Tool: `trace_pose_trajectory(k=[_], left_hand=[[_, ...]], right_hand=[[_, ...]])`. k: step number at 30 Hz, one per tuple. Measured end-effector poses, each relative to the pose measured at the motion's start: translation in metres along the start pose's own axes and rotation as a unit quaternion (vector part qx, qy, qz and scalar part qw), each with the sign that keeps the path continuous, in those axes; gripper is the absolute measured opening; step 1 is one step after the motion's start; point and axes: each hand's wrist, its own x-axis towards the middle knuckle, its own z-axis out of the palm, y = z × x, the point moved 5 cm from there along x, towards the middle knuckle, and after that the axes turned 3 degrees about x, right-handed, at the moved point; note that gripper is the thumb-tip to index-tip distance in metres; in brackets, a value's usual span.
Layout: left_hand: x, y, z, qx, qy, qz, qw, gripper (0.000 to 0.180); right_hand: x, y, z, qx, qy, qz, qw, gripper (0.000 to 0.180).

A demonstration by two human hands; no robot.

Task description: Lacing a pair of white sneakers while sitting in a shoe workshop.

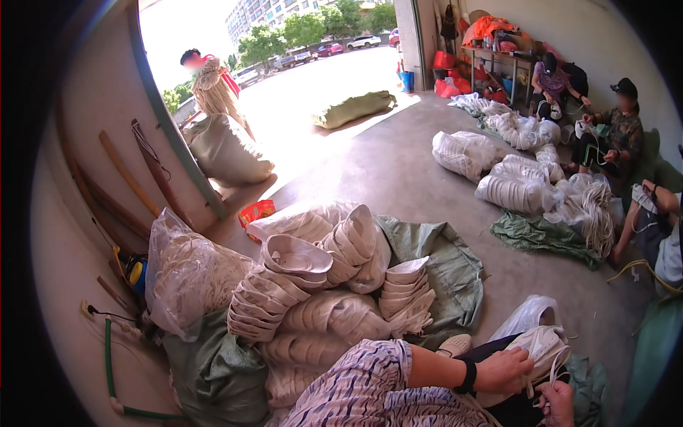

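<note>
A white shoe upper (539,344) rests over my lap at the lower right. My left hand (504,370), with a black band on its wrist, has its fingers curled against the near side of the upper. Just below and to the right, my right hand (557,401) pinches a white shoelace (554,372) that runs up to the upper's edge. Its fingertips are partly hidden, so the exact grip on the lace is hard to see. Clear plastic wrapping (528,313) lies right behind the upper.
Nested stacks of white shoe uppers (274,285) pile up on my left beside a bag of laces (196,274). A green woven sheet (445,267) spreads ahead. Co-workers (612,132) sit at the right among wrapped bundles (512,188). One person (213,85) stands by large sacks (231,153) in the doorway.
</note>
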Motion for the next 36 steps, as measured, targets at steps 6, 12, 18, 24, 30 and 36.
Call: trace_pose_trajectory(k=[6,12,18,24,30,36], left_hand=[[-0.012,0.0,-0.006,-0.006,0.05,0.009,0.999,0.07],[-0.004,-0.004,0.013,-0.029,-0.015,-0.025,0.999,0.092],[-0.011,-0.017,-0.014,0.061,-0.024,-0.043,0.997,0.1],[0.005,-0.01,-0.005,0.047,-0.1,-0.038,0.993,0.106],[0.003,-0.021,0.004,0.025,-0.126,-0.046,0.991,0.107],[0.005,-0.028,0.004,0.004,-0.147,-0.041,0.988,0.107]], right_hand=[[0.001,-0.012,-0.003,0.096,0.018,-0.014,0.995,0.018],[0.017,0.003,-0.047,0.247,0.046,-0.049,0.967,0.02],[0.053,-0.061,-0.016,0.287,-0.051,-0.097,0.952,0.028],[0.059,-0.061,-0.041,0.318,-0.025,-0.105,0.942,0.031],[0.079,-0.078,-0.06,0.299,0.032,-0.1,0.949,0.029],[0.039,-0.178,-0.101,0.244,0.033,-0.276,0.929,0.03]])
